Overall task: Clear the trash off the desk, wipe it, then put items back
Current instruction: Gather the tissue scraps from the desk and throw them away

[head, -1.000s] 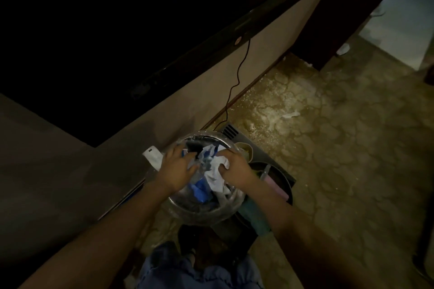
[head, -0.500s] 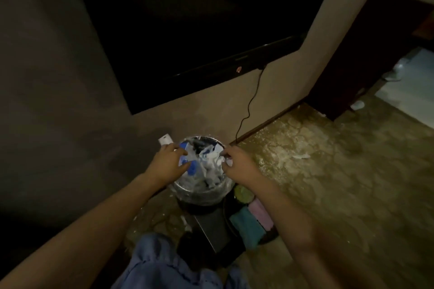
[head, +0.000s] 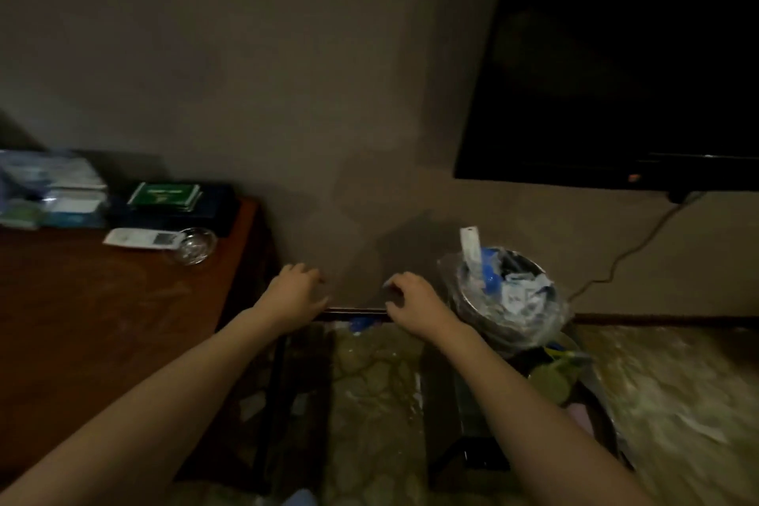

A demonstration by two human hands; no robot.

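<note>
Head view: the wooden desk (head: 102, 325) sits at left, its reddish top dusty and streaked. At its back edge lie a white remote (head: 143, 238), a clear glass ashtray (head: 195, 244), a green booklet (head: 164, 193) and stacked packets (head: 49, 189). The lined trash bin (head: 507, 296) on the floor at right brims with white and blue scraps. Left hand (head: 293, 294) and right hand (head: 412, 300) hover between them, fingers loosely curled, holding nothing.
</note>
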